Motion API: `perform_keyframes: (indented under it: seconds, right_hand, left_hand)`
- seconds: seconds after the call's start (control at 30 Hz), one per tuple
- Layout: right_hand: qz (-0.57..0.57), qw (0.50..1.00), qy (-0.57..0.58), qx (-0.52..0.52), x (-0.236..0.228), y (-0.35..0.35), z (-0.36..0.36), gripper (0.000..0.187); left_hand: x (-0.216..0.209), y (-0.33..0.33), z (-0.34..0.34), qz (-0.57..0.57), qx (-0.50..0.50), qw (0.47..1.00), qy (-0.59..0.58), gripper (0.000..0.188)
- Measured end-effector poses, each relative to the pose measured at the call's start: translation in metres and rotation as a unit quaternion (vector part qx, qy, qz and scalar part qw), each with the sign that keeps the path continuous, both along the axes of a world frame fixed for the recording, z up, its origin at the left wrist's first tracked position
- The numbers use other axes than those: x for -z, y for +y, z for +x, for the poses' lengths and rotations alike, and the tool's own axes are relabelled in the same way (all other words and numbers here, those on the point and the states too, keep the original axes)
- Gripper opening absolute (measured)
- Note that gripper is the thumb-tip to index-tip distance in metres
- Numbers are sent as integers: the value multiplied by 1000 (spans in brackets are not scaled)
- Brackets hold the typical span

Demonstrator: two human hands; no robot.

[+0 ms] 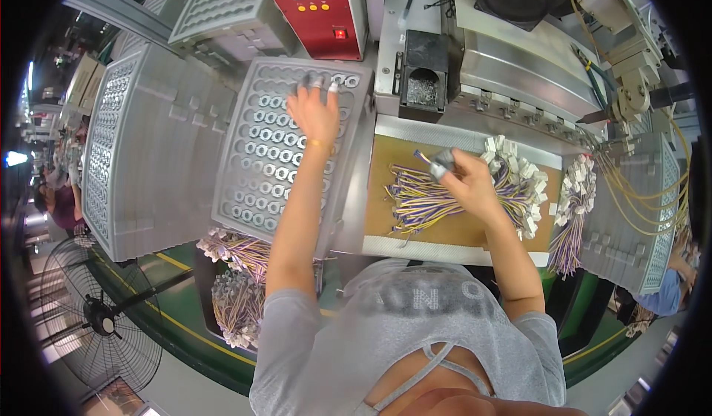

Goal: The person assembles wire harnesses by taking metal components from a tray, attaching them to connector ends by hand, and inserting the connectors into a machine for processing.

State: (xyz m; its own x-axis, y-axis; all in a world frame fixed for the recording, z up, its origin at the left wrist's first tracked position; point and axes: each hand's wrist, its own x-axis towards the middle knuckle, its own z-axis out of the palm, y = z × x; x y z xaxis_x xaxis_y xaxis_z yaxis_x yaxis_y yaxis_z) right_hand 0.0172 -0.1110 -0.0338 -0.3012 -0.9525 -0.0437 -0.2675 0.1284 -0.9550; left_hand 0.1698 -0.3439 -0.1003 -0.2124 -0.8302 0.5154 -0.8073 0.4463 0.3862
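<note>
My left hand reaches over the far part of a grey plastic tray, fingers stretched and a little apart, with pale covers on the fingertips. Rows of small ring-shaped metal parts sit in the tray's pockets. Whether a fingertip touches one is hidden. My right hand is closed in a pinch above a bundle of yellow and purple wires. Short wire ends stick out past its covered fingertips. White connectors cap the bundle's right end, which lies on a brown board.
A red control box and a black block with a round opening stand at the back. Tall tray stacks rise on the left. More wire bundles hang below the tray and at right. A fan stands lower left.
</note>
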Motion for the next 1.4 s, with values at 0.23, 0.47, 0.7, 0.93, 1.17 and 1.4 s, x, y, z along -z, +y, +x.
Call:
perform_keyframes:
  seconds: [0.23,0.47,0.7,0.93,1.17,1.4]
  right_hand:
    - [-7,999,14,34,-10,10,2,7]
    - [-21,999,13,20,0,7,-2,13]
    - [-43,997,-58,28,-9,11,3,7]
    - [-67,996,-36,36,-18,18,1,8]
    - [-98,994,38,-2,-22,22,-7,10]
    - [-131,975,177,-9,-40,21,-8,15]
  left_hand:
    - [26,-36,-10,94,39,995,-5,42]
    - [-65,105,8,563,246,630,475,38]
    - [-69,155,2,562,334,606,453,36]
    - [-74,163,0,541,377,600,453,38]
    - [-73,168,-3,421,423,703,386,35]
    - [-84,172,-8,257,421,824,278,34]
